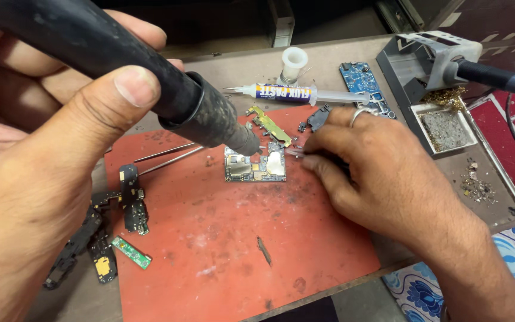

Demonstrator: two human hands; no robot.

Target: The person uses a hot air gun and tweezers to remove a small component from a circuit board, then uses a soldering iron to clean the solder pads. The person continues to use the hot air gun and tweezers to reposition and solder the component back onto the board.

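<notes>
My left hand (37,161) fills the left of the view and grips a black hot-air wand (150,77). The wand's nozzle points down at a small phone circuit board (254,164) lying on a red work mat (233,238). My right hand (377,173), with a ring on one finger, rests on the mat to the right of the board. It pinches a thin metal tool, probably tweezers (290,152), whose tips touch the board's right edge.
A flux syringe (287,92) and a white cap (294,62) lie behind the board. Loose phone parts (114,226) and a green strip board (131,252) sit at the left. A blue board (359,77) and a soldering iron stand (436,77) with brass wool are at the right.
</notes>
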